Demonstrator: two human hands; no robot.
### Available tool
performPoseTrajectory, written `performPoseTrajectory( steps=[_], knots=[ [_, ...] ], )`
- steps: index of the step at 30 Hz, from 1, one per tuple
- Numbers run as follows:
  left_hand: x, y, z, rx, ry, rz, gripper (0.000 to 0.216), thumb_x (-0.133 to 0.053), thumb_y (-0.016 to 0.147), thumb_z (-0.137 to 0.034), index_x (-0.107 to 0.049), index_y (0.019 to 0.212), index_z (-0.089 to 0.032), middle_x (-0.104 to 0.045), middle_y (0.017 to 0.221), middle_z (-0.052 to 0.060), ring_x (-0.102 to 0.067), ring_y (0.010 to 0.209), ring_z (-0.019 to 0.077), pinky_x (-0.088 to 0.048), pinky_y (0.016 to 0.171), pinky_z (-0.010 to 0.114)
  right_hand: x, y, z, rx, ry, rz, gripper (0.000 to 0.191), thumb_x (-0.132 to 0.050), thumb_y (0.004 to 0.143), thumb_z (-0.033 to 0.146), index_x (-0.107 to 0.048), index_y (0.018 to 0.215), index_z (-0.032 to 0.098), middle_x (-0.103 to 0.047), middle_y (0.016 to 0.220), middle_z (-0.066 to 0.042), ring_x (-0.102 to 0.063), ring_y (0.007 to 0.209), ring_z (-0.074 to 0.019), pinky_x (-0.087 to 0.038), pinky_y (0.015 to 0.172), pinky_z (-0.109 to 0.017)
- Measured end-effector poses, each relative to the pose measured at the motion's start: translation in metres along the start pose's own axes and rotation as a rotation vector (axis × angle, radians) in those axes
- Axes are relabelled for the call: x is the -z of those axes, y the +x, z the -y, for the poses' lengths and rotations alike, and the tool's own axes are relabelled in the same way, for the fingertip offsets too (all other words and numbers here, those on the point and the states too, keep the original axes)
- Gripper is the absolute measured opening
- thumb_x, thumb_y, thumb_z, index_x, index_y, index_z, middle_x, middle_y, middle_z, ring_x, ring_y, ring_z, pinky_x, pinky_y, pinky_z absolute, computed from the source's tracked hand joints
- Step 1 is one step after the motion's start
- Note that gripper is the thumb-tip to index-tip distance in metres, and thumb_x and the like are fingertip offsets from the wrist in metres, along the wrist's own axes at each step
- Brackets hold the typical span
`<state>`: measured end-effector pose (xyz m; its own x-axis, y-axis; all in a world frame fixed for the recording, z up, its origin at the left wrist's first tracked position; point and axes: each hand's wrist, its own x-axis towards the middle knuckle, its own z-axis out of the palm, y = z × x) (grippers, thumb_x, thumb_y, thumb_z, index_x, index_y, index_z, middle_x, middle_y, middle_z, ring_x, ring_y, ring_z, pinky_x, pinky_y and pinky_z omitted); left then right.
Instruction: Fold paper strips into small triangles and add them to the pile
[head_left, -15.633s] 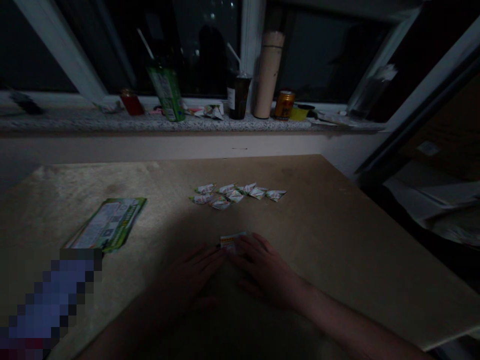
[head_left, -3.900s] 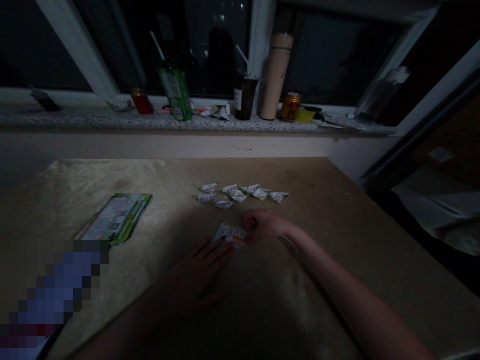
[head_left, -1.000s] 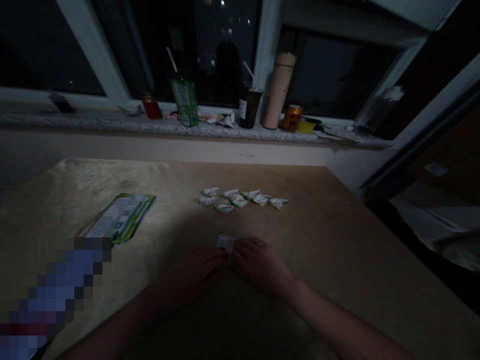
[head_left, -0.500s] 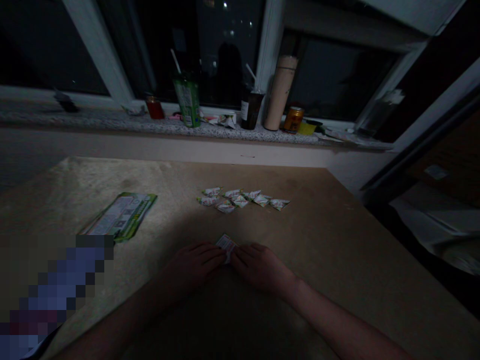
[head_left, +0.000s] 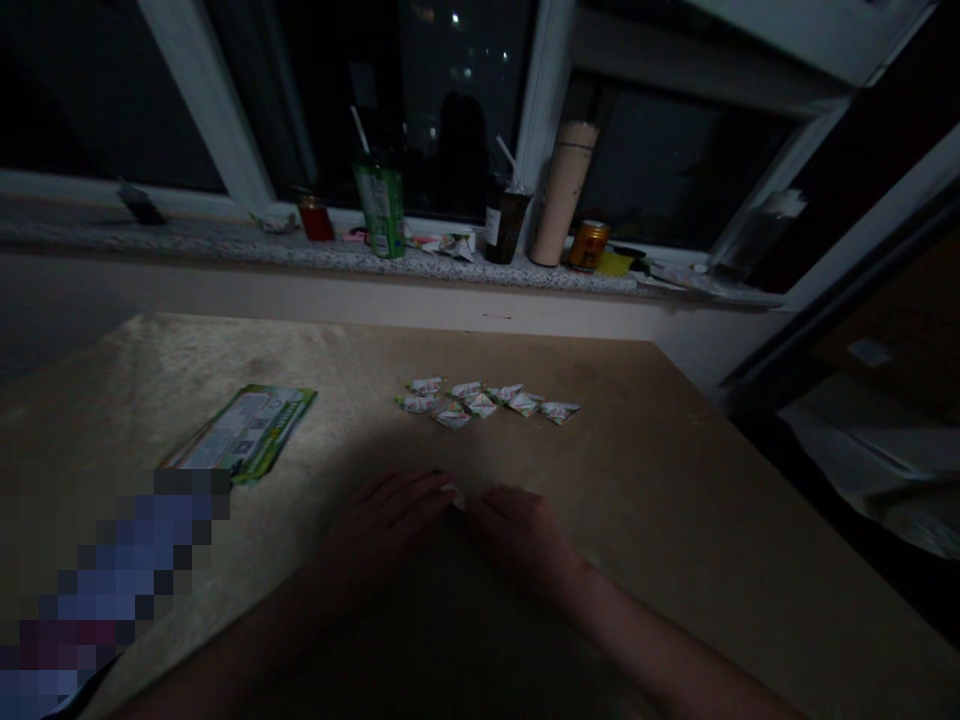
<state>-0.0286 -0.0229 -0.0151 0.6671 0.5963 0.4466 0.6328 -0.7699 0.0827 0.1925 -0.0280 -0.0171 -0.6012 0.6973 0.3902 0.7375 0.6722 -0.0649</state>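
My left hand (head_left: 394, 517) and my right hand (head_left: 519, 525) meet low in the middle of the table. A small printed wrapper (head_left: 457, 496) is between their fingertips, with only a pale bit showing. My left fingers lie close together over it, pressing it. On the other side, my right fingers are curled in against it. Just beyond my hands lie several small folded triangular wrappers (head_left: 481, 404), grouped in loose rows, white with green bits.
A green and white printed packet (head_left: 274, 430) lies on the tan table (head_left: 637, 470) at left, beside a pixelated blue area. Along the granite windowsill (head_left: 247, 245) stand a green cup (head_left: 382, 210), a dark cup (head_left: 504, 225), a tall pink flask (head_left: 564, 195) and a gold can (head_left: 589, 247).
The wrapper between my hands showed a printed face before; now it is mostly covered and looks smaller, folded over. My left fingers have moved forward over it. The triangular wrappers have stayed put.
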Motion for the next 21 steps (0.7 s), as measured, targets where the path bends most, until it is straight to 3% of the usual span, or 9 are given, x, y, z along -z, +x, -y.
performPoseTrajectory(
  steps=[5,8,14,21],
  knots=[
    [0.001,-0.001,0.000,0.001,0.015,-0.070,0.035,-0.042,0.095,-0.020,-0.042,0.130,-0.026,-0.056,0.127,0.005,-0.050,0.117,0.0213,-0.040,0.097,0.037,0.001,-0.001,-0.005,-0.170,0.306,-0.052,0.015,-0.051,0.089,0.020,-0.064,0.085,0.017,-0.064,0.074,-0.003,-0.057,0.063,-0.0122,-0.037,0.057,-0.021],
    [0.002,0.000,0.000,-0.057,0.010,-0.055,0.033,-0.042,0.094,-0.016,-0.046,0.126,-0.024,-0.058,0.124,0.005,-0.052,0.114,0.0206,-0.041,0.095,0.036,0.001,0.000,-0.008,-0.326,0.503,-0.130,0.017,-0.053,0.088,0.023,-0.064,0.077,0.016,-0.060,0.067,-0.002,-0.054,0.059,-0.0106,-0.036,0.055,-0.019],
    [0.001,0.005,-0.006,-0.113,-0.028,0.049,0.024,-0.043,0.092,-0.014,-0.056,0.112,-0.020,-0.060,0.121,0.004,-0.054,0.111,0.0187,-0.041,0.096,0.034,-0.001,0.007,-0.015,-0.594,0.790,-0.170,0.016,-0.057,0.081,0.026,-0.063,0.070,0.015,-0.052,0.054,0.003,-0.046,0.049,-0.0086,-0.031,0.047,-0.019],
    [0.002,0.006,-0.011,-0.084,-0.073,0.168,0.030,-0.046,0.091,-0.020,-0.053,0.120,-0.022,-0.054,0.131,0.004,-0.050,0.118,0.0196,-0.039,0.101,0.036,-0.012,0.008,-0.023,-0.769,1.131,-0.111,0.019,-0.061,0.074,0.033,-0.057,0.080,0.016,-0.052,0.053,0.005,-0.051,0.043,-0.0111,-0.039,0.040,-0.020]
  ],
)
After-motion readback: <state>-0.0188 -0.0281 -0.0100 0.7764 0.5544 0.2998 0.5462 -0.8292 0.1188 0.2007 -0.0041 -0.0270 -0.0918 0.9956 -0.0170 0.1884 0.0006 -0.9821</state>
